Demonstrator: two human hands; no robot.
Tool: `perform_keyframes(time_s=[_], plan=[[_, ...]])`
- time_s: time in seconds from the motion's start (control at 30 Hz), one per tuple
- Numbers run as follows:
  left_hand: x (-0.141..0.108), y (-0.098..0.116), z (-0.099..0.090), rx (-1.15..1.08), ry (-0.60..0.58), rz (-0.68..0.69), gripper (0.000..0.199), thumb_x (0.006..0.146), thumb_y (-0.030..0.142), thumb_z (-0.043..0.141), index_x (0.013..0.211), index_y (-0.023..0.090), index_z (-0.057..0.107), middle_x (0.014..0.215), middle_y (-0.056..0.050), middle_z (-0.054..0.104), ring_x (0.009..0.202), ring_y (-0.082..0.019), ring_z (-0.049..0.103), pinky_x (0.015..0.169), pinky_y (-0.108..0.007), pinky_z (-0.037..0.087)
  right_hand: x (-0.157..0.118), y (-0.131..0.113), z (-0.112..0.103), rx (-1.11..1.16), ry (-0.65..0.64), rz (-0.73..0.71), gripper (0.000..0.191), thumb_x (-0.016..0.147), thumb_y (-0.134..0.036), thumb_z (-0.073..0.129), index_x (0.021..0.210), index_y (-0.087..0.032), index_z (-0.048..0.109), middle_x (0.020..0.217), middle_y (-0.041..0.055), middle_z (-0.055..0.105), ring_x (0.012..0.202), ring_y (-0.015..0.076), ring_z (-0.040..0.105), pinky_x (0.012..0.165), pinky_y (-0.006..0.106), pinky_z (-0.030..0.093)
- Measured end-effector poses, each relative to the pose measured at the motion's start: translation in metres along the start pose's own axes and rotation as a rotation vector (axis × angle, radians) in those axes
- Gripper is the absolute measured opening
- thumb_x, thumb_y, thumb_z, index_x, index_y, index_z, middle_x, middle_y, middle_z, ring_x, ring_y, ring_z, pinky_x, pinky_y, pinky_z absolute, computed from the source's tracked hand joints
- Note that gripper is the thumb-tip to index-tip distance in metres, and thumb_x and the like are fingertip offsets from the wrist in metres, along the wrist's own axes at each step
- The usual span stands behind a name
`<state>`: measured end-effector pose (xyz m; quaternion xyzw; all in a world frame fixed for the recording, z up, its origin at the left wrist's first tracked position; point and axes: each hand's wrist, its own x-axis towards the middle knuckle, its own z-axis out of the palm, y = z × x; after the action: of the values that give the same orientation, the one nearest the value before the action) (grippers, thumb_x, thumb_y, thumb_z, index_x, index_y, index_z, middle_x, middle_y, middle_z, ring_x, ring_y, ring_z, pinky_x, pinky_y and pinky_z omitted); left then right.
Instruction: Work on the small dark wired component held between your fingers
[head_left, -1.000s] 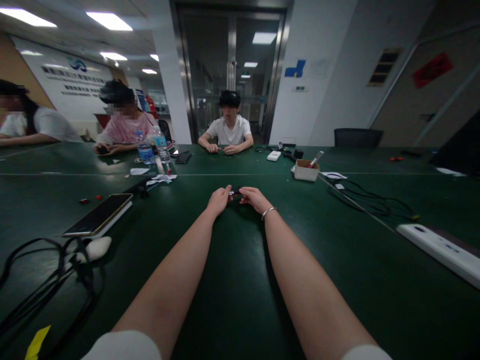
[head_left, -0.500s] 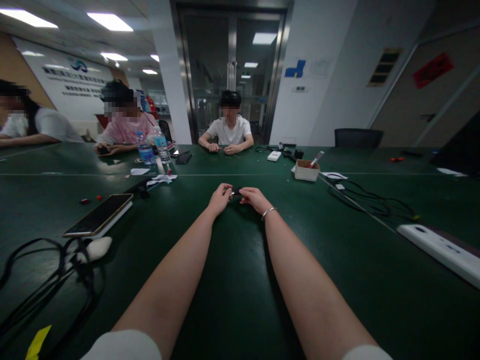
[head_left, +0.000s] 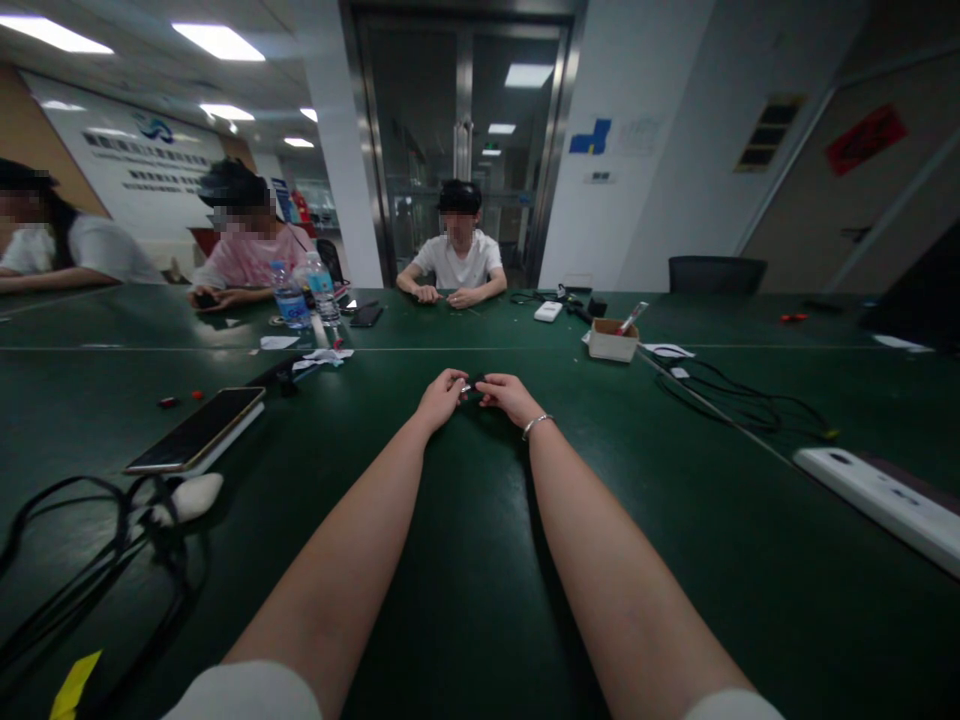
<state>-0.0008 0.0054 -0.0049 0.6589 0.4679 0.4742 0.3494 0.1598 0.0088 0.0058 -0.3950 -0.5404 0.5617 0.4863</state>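
My left hand [head_left: 442, 398] and my right hand [head_left: 511, 397] meet over the middle of the green table [head_left: 465, 560]. Between their fingertips is a small dark object with a shiny silver part [head_left: 466, 387]. The left fingers are closed on the silver end, and the right fingers pinch the black end. Its exact kind is too small to make out, and the fingers cover much of it. A silver bracelet [head_left: 538, 426] circles my right wrist.
To the left lie a phone [head_left: 199, 430] on a white box, a white mouse [head_left: 196, 496] and black cables [head_left: 90, 560]. Water bottles [head_left: 292, 300], a small box [head_left: 613, 342] and a white power strip [head_left: 885, 500] are farther out. Several people sit around the table.
Both hands stay in nearly the same place, with the small object still between them. The fingers and the object have shifted only very slightly.
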Motion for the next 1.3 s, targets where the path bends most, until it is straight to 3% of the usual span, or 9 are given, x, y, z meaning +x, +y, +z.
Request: perform_keyframes(time_s=[0.1, 0.3, 0.53, 0.73, 1.03, 1.23, 1.3], plan=[[-0.0002, 0.0008, 0.0002, -0.005, -0.018, -0.011, 0.024, 0.088, 0.032, 0.044, 0.100, 0.017, 0.059, 0.073, -0.002, 0.060, 0.066, -0.012, 0.056, 0.061, -0.024, 0.044, 0.0003, 0.0007, 0.0000, -0.002, 0.008, -0.013, 0.010, 0.073, -0.012, 0.072, 0.070, -0.013, 0.062, 0.056, -0.0021, 0.057, 0.047, 0.0054, 0.051, 0.051, 0.017, 0.053], [0.0007, -0.0020, -0.0016, 0.064, 0.013, 0.023, 0.026, 0.078, 0.031, 0.060, 0.101, 0.019, 0.061, 0.085, -0.003, 0.062, 0.068, -0.011, 0.056, 0.066, -0.026, 0.046, 0.0005, 0.0011, 0.0002, 0.016, 0.010, -0.012, 0.011, 0.074, -0.014, 0.071, 0.068, -0.013, 0.062, 0.054, -0.0016, 0.055, 0.047, 0.0058, 0.050, 0.050, 0.018, 0.054], [-0.0012, 0.0013, -0.0004, 0.006, -0.036, 0.013, 0.024, 0.087, 0.032, 0.046, 0.099, 0.017, 0.060, 0.070, -0.001, 0.060, 0.063, -0.012, 0.056, 0.061, -0.024, 0.044, -0.0001, -0.0004, 0.0012, 0.003, 0.010, 0.000, 0.009, 0.077, -0.011, 0.067, 0.069, -0.013, 0.062, 0.057, -0.0006, 0.058, 0.047, 0.0057, 0.050, 0.048, 0.017, 0.052], [-0.0006, -0.0013, -0.0013, 0.080, 0.018, 0.060, 0.029, 0.077, 0.032, 0.063, 0.102, 0.019, 0.062, 0.086, -0.003, 0.063, 0.066, -0.011, 0.055, 0.066, -0.026, 0.045, -0.0003, -0.0001, 0.0023, 0.010, 0.035, 0.008, 0.014, 0.078, -0.007, 0.063, 0.065, -0.013, 0.060, 0.053, -0.0020, 0.055, 0.046, 0.0061, 0.048, 0.051, 0.020, 0.053], [0.0000, -0.0004, 0.0006, -0.016, -0.071, 0.009, 0.025, 0.088, 0.033, 0.045, 0.101, 0.017, 0.060, 0.063, 0.001, 0.058, 0.057, -0.010, 0.053, 0.058, -0.023, 0.042, 0.0024, 0.0027, 0.0007, -0.015, 0.014, -0.002, 0.013, 0.074, -0.016, 0.071, 0.067, -0.013, 0.060, 0.056, -0.0024, 0.057, 0.046, 0.0053, 0.050, 0.049, 0.018, 0.051], [-0.0020, -0.0003, -0.0022, 0.091, 0.012, 0.087, 0.032, 0.078, 0.032, 0.062, 0.107, 0.019, 0.060, 0.087, -0.003, 0.062, 0.063, -0.009, 0.054, 0.064, -0.025, 0.045, 0.0037, 0.0037, 0.0001, 0.013, 0.016, -0.021, 0.014, 0.075, -0.014, 0.071, 0.066, -0.013, 0.061, 0.054, -0.0018, 0.055, 0.046, 0.0053, 0.049, 0.050, 0.019, 0.054], [-0.0021, -0.0008, -0.0022, 0.090, 0.022, 0.095, 0.034, 0.077, 0.031, 0.063, 0.109, 0.020, 0.059, 0.086, -0.002, 0.061, 0.062, -0.009, 0.054, 0.064, -0.025, 0.046, 0.0034, 0.0035, 0.0001, 0.017, 0.017, -0.013, 0.013, 0.076, -0.014, 0.070, 0.067, -0.013, 0.061, 0.057, -0.0010, 0.057, 0.046, 0.0052, 0.049, 0.051, 0.019, 0.054]])
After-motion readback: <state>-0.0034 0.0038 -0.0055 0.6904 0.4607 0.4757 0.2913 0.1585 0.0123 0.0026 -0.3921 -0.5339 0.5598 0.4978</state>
